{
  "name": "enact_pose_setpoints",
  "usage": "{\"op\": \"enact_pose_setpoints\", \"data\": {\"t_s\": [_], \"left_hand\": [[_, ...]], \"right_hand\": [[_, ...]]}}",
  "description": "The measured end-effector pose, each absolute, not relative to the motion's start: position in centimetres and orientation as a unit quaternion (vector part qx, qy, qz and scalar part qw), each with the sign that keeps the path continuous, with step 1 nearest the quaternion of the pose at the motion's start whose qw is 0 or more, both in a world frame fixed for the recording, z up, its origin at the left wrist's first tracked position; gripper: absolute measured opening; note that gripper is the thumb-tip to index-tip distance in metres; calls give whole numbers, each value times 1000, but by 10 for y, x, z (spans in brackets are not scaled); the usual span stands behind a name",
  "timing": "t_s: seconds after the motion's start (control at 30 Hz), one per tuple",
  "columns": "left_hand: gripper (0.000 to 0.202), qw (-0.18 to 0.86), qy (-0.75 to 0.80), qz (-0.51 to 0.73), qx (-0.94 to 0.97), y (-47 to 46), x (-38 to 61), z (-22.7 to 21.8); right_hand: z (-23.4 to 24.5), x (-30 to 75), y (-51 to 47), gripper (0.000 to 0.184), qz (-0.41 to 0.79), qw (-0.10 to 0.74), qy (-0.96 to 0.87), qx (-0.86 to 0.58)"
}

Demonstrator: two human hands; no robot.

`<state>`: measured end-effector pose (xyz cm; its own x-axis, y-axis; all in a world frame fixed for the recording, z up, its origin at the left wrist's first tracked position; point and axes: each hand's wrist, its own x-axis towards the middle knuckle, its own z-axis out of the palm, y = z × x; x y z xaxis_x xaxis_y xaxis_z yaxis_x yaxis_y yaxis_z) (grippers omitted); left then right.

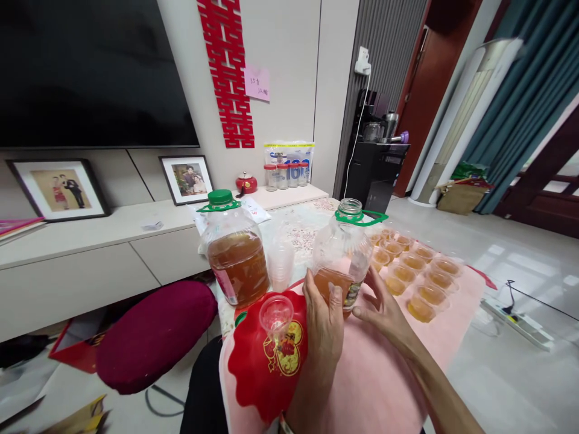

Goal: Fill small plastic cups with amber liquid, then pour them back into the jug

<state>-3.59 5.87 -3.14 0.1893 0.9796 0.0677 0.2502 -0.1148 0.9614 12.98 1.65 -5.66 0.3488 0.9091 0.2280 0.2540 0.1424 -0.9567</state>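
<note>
A clear plastic jug [341,244] with a green handle ring and no cap stands upright in front of me, amber liquid in its lower part. My left hand [323,319] presses against its left side, fingers pointing up. Around the lower right side curls my right hand [384,307]. Left of them, an empty clear plastic cup [275,314] sits on a red scalloped tray [246,358]. Behind the tray is a stack of clear cups [280,265]. A second jug [237,259], fuller and capped in green, stands at the left. A green cap [241,318] partly shows by the tray.
Several cups of amber liquid [414,265] stand in rows on the pink table cover [384,386] at right. A maroon stool [156,337] is at left. Against the wall, a white cabinet [136,235] carries framed photos and several red-lidded jars [283,178]. A power strip [518,322] lies on the floor.
</note>
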Motion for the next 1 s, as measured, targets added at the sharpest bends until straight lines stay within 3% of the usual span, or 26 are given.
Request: {"op": "enact_pose_setpoints", "data": {"t_s": [0.2, 0.43, 0.7, 0.87, 1.0], "left_hand": [[80, 483, 489, 386, 615, 63, -31, -24], [79, 482, 486, 402, 608, 54, -34, -20], [61, 491, 430, 473, 592, 22, -35, -7], [60, 579, 359, 460, 570, -6, -37, -1], [78, 666, 297, 422, 539, -20, -32, -9]], "right_hand": [[-52, 119, 42, 130, 315, 592, -508, -540], [-52, 111, 43, 110, 282, 629, -481, -542], [-25, 123, -4, 95, 215, 625, -472, -584], [-7, 143, -58, 100, 162, 570, -492, -637], [2, 161, -108, 102, 96, 467, -523, -707]]}}
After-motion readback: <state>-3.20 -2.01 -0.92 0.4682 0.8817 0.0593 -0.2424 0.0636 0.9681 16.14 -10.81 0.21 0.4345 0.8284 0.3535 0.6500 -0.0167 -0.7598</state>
